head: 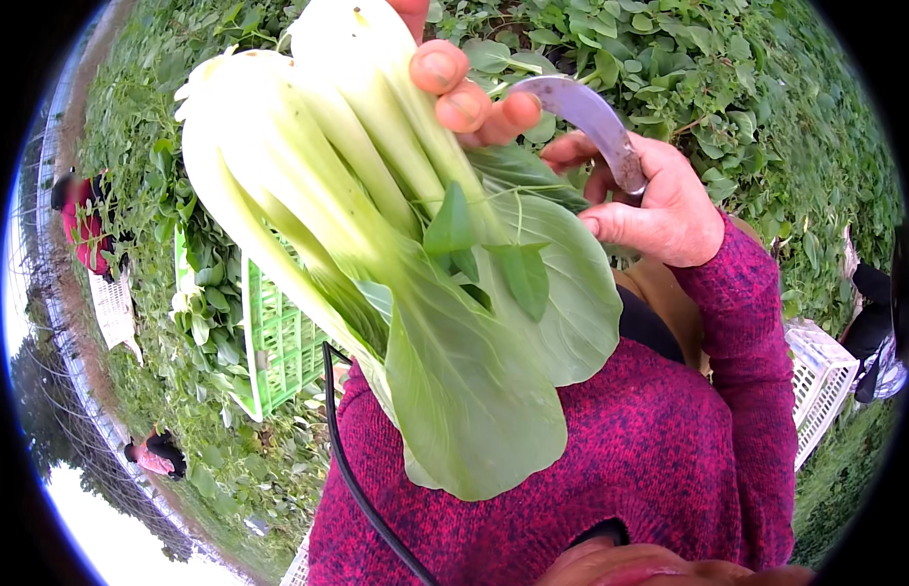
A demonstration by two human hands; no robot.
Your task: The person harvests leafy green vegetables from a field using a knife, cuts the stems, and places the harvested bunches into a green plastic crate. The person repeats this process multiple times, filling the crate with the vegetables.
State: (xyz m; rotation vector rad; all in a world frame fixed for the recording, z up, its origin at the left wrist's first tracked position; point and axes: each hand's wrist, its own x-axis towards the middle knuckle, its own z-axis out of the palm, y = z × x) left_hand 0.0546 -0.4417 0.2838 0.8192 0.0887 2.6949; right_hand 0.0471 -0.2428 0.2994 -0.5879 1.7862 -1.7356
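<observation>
Two heads of pak choi point(293, 176) with thick pale stems fill the middle of the view, bases up and leaves hanging down before my chest. My left hand point(469, 95) grips them from behind; only its fingers show past the stems, and its arm is hidden. A thin vine with narrow green leaves point(519, 275) lies across the pak choi leaves. In my right hand point(656, 198) is a curved knife point(593, 117) with soil marks on its blade. The blade's tip is close to my left fingertips. Its handle is mostly hidden in my palm.
Left of me stands a green plastic crate point(282, 337) beside cut leafy greens point(213, 293). A white crate point(821, 381) is at the right. Two people work farther off at left, one near a white crate point(112, 308). Low leafy plants point(755, 95) cover the ground.
</observation>
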